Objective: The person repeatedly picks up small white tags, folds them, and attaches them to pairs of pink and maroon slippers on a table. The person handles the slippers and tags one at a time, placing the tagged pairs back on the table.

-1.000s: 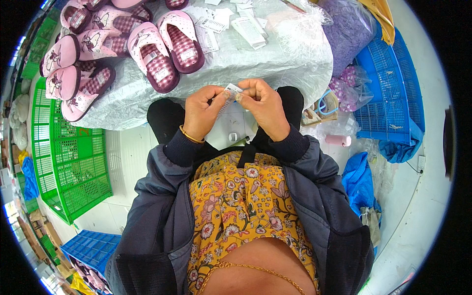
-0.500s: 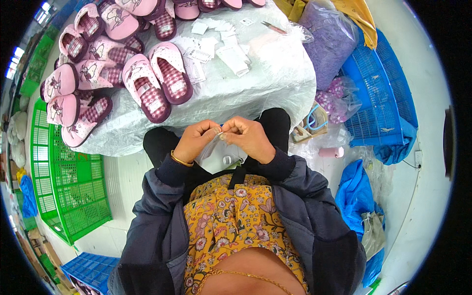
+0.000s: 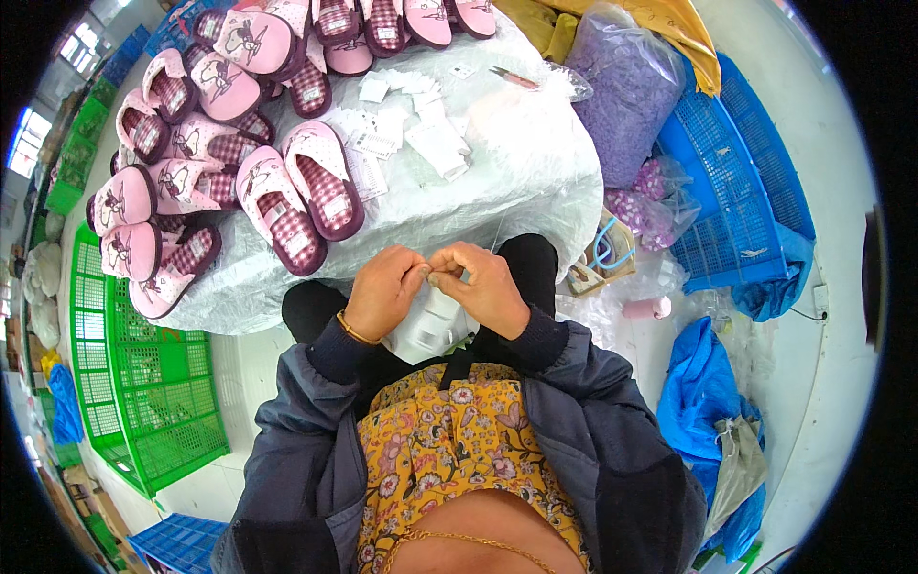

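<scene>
My left hand (image 3: pixel 384 289) and my right hand (image 3: pixel 481 283) meet fingertip to fingertip above my lap, pinching something very small that I cannot make out. Just below them, on my lap, lies a bundle of white tags (image 3: pixel 430 325). In front of me a table under a white plastic sheet (image 3: pixel 507 163) carries several pink slippers; the nearest pair (image 3: pixel 301 196) lies just beyond my left hand. Loose white tags (image 3: pixel 402 129) are scattered across the middle of the sheet.
A green crate (image 3: pixel 124 383) stands at my left, with a blue crate (image 3: pixel 182 540) lower down. At my right are a blue crate (image 3: pixel 736 182), a bag of purple pieces (image 3: pixel 631 86), blue plastic bags (image 3: pixel 708 402) and a small pink roll (image 3: pixel 648 308).
My hands have come down from the table's edge toward my lap and closed together. The white tag seen between my fingers a second ago no longer shows.
</scene>
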Motion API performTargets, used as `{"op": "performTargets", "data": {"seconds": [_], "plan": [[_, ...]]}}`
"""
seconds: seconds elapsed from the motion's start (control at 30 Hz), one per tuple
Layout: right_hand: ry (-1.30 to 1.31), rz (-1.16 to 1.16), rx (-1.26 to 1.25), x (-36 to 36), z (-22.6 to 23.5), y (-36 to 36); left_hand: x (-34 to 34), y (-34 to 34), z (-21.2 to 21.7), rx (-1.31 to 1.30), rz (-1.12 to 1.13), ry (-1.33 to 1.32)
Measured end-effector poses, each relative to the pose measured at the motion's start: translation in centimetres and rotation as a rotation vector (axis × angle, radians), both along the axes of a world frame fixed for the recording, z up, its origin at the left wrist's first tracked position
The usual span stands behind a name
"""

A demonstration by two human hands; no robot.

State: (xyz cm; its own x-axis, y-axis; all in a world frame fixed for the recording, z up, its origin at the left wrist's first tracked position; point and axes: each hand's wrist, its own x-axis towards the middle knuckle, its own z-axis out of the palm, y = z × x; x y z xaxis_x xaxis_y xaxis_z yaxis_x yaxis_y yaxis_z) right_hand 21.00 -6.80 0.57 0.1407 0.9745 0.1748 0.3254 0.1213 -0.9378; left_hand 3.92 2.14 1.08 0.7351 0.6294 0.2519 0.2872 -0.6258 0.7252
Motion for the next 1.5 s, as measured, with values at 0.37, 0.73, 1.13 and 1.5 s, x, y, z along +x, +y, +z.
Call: {"op": "performTargets", "data": {"seconds": [0.37, 0.73, 1.13, 1.5], "plan": [[-0.116, -0.067, 0.092, 1.9, -0.3, 0.5, 8.1, 13.9, 1.2, 0.159, 0.301, -0.04], [-0.017, -0.116, 0.074, 3.1, -1.2, -0.1, 10.6, 20.3, -1.2, -0.249, 0.265, 0.015], [0.064, -0.079, 0.057, 2.4, -1.0, -0.6, 8.7, 20.4, 1.2, 0.036, 0.198, 0.113], [0.071, -0.051, 0.051, 1.1, 0.4, -0.9, 6.2, 16.1, 3.9, -0.074, 0.216, 0.004]]}}
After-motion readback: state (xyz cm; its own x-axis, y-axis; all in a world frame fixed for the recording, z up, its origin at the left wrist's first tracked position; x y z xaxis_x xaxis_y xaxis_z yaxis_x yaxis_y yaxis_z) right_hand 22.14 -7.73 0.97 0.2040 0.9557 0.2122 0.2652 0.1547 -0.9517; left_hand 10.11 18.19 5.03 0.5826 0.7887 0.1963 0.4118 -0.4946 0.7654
